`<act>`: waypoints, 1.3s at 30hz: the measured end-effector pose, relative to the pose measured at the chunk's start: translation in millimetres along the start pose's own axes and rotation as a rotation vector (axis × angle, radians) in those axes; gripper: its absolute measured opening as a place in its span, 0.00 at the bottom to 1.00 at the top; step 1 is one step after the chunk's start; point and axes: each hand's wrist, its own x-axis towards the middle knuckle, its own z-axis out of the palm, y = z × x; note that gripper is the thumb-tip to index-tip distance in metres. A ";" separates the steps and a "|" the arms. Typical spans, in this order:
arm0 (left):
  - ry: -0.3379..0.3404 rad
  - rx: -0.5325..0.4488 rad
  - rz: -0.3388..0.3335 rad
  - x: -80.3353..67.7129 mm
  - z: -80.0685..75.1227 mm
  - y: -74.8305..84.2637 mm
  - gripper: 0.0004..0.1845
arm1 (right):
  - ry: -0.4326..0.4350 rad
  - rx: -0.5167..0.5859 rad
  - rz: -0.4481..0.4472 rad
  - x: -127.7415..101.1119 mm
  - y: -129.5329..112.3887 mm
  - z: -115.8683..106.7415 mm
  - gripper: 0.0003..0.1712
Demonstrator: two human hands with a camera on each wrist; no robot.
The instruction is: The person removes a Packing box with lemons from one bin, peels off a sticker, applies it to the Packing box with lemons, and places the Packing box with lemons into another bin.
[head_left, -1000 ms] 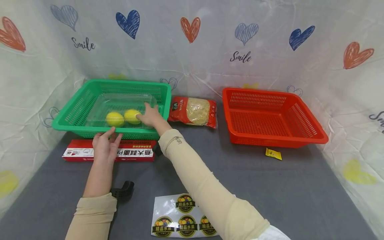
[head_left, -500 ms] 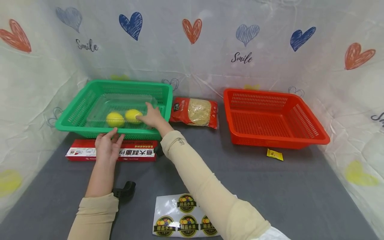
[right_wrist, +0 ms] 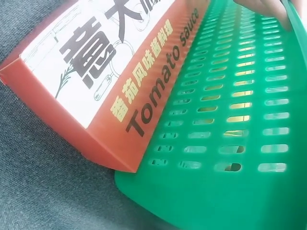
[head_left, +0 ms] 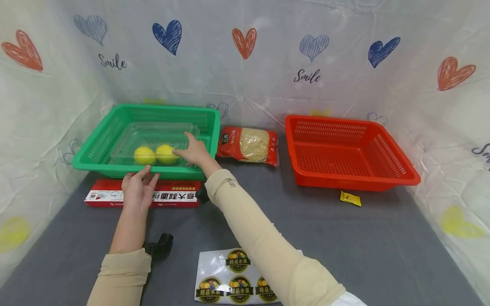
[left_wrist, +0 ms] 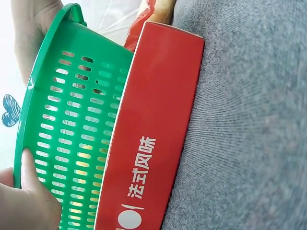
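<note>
My right grip [head_left: 196, 151], nearer, hold unclear: lemons [head_left: 166, 154] just leftward; clear tray [head_left: 160, 128], long axis crosswise. Left grip [head_left: 138, 185]: pinching green basket [head_left: 111, 168] rim.

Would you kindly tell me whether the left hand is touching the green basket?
Touching: the left wrist view shows the left hand at the edge of the green basket, one digit lying against its outer side.

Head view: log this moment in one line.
left hand: holds green basket rim | right hand: over clear container, right end | two yellow round items: side by side in basket
</note>
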 end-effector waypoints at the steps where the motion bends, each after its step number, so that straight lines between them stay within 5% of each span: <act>1: -0.003 0.001 0.000 -0.4 -0.3 0.1 0.40 | -0.001 0.003 -0.003 0.1 0.2 0.0 0.41; 17: 0.007 -0.016 -0.009 0.9 -0.5 2.8 0.37 | -0.003 0.185 -0.013 2.2 1.6 0.0 0.39; 27: 0.009 -0.014 0.011 -0.4 -0.1 0.2 0.25 | 0.019 0.280 -0.021 3.0 5.2 -0.3 0.38; 39: 0.003 0.009 0.018 0.6 0.4 1.8 0.26 | 0.046 0.405 -0.030 2.0 2.9 -2.9 0.36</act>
